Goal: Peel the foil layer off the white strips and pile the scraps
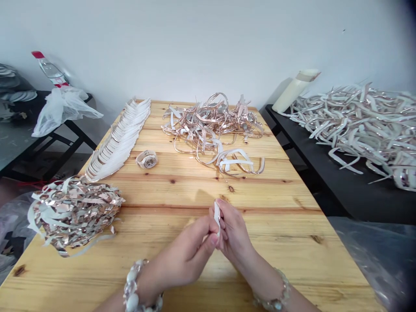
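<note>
Between my two hands, over the front middle of the wooden table, is a narrow white strip. My left hand pinches its lower part between thumb and fingers. The fingers of my right hand are closed on its upper part, and the two hands touch. Most of the strip is hidden in the fingers. Farther back lies a loose tangle of white and rose-gold strips, some curled towards me. A small rolled strip sits left of the middle.
A neat overlapping row of white pieces runs along the left edge. In front of it is a heap of shiny rose-gold scraps. On a black table at right are a large strip pile and a cream roll. A bottle stands left.
</note>
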Action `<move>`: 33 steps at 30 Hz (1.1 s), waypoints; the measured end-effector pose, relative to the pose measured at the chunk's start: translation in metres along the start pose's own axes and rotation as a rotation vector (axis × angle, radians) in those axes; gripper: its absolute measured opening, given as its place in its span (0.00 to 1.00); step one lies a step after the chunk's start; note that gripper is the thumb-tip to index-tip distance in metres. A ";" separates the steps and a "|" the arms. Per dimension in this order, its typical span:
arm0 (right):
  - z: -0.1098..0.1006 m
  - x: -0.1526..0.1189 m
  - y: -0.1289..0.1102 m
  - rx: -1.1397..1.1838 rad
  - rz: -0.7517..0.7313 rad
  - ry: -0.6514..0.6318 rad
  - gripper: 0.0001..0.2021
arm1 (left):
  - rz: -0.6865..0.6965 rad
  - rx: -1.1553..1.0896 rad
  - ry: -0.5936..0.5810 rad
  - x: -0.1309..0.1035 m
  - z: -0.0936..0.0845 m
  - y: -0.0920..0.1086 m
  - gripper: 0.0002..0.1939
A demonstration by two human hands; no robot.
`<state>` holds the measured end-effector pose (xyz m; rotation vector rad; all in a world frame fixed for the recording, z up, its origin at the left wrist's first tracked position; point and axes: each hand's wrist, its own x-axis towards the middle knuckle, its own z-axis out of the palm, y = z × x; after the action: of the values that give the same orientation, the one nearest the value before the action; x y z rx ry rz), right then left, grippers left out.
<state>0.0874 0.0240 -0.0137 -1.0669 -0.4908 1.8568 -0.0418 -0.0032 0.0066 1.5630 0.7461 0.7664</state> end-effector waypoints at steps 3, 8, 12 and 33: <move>-0.005 0.007 -0.001 0.141 0.156 -0.048 0.24 | 0.133 0.353 -0.086 -0.002 0.004 -0.001 0.07; -0.005 0.011 0.001 0.191 0.189 -0.189 0.20 | 0.171 0.215 0.006 -0.005 0.004 -0.003 0.06; 0.000 0.007 -0.001 0.048 0.040 -0.378 0.25 | 0.160 -0.238 0.235 -0.005 -0.001 -0.004 0.10; -0.002 0.013 -0.007 -0.091 -0.050 -0.197 0.23 | 0.250 0.450 -0.126 -0.008 0.022 0.001 0.05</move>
<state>0.0899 0.0382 -0.0164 -0.9266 -0.7161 1.9199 -0.0283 -0.0221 0.0050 2.1216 0.6653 0.7010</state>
